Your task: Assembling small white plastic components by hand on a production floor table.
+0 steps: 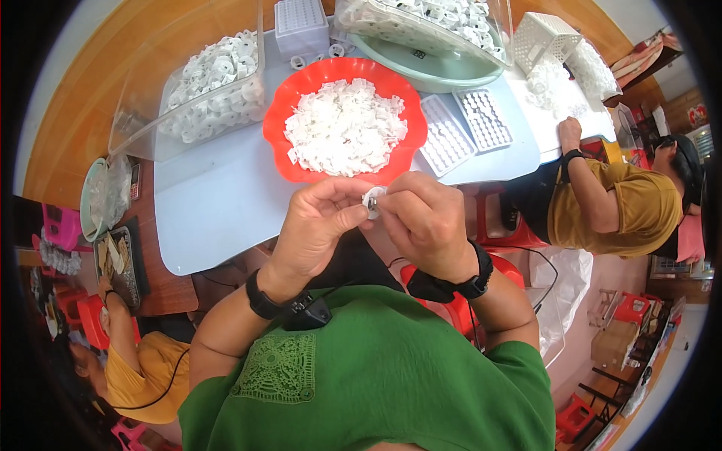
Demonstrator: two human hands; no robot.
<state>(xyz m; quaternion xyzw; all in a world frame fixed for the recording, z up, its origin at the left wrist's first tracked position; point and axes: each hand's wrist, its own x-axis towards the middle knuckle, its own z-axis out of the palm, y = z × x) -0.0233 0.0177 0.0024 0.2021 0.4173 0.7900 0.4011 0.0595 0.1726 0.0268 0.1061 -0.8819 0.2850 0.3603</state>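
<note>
My left hand (320, 222) and my right hand (421, 218) meet in front of my chest, both pinching one small white plastic part (372, 203) with a dark centre. Just beyond them a red scalloped bowl (280, 128) sits on the pale table (218, 195), heaped with small white plastic pieces (344, 126). Each of my wrists carries a black band.
A clear bin of white rings (214, 83) stands at the left and another (429, 22) at the back on a green lid. Two white grid trays (462, 128) lie right of the bowl. One person in yellow sits at the right (609, 203), another at lower left (139, 368).
</note>
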